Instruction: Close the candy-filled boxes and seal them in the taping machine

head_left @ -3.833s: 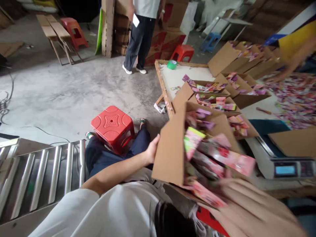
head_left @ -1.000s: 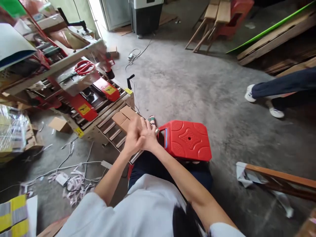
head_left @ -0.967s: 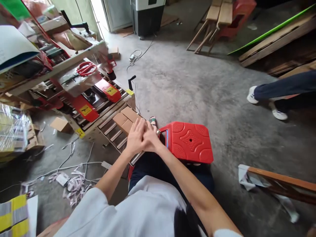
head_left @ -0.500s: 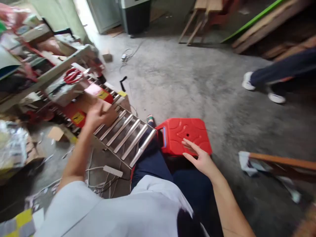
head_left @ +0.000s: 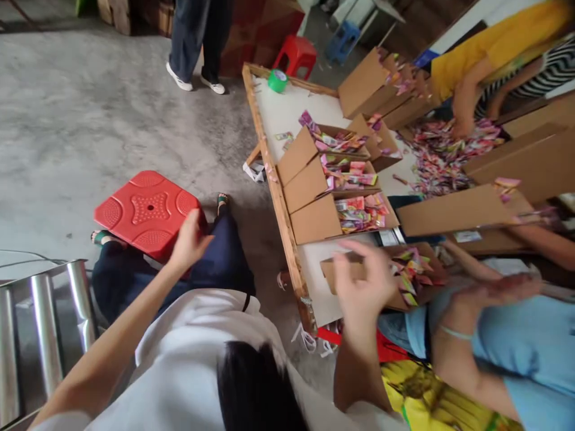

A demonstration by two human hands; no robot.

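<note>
My left hand [head_left: 191, 242] hovers by the near right edge of a red plastic stool [head_left: 150, 209], thumb apart from the fingers and nothing in it. On the right, my right hand [head_left: 363, 278] reaches over the edge of a table [head_left: 309, 260], blurred, with its fingers apart and empty. Just beyond it is an open carton [head_left: 344, 272] of small colourful packets [head_left: 411, 269], partly hidden by the hand; I cannot tell whether they touch. Three open cartons filled with similar packets stand side by side farther along, the closest being a brown carton [head_left: 314, 221].
A roller conveyor [head_left: 45, 329] lies at lower left. Co-workers sit around the table, one in a light blue top [head_left: 530, 335], one in a yellow sleeve [head_left: 494, 48]. Loose packets [head_left: 442, 158] are heaped there. Green tape [head_left: 277, 81] lies at the far corner. Yellow sacks [head_left: 431, 401] are below.
My view has swung right, from the conveyor to the packet table. My left hand has left the carton on the rollers and is by the stool; my right hand has moved from the stool to the table.
</note>
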